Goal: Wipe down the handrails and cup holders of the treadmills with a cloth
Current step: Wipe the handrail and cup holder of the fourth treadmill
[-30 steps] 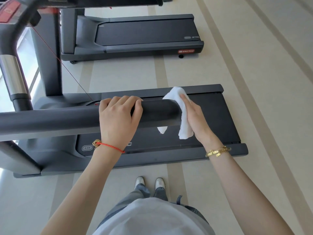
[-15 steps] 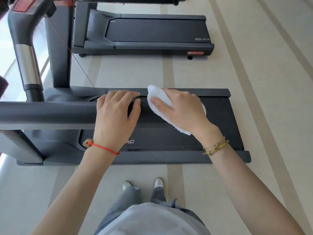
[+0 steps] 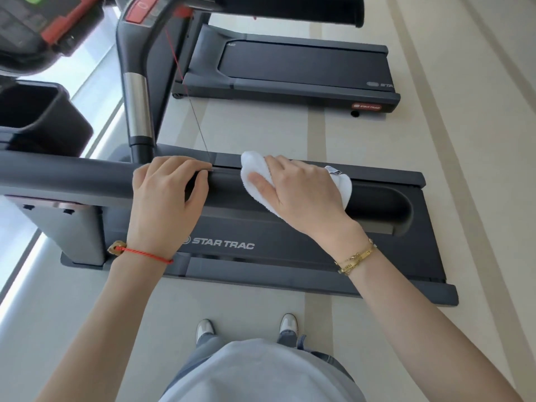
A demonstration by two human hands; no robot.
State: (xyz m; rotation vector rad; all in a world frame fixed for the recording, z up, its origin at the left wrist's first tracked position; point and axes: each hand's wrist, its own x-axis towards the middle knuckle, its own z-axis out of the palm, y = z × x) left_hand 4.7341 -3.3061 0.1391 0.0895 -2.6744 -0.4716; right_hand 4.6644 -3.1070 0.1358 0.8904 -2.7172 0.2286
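White cloth wiping the near treadmill's handrail.
Head view: right hand, fingers curled over the cloth, presses it on the rail; left hand grips the rail just beside. Since a second ago, the cloth has slid inward from the rail's end. Cup holder and far treadmill likely remain.

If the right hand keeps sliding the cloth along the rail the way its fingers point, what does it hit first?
Probably the left hand, which grips the same handrail just beyond the cloth under the right hand; only bare rail lies between.
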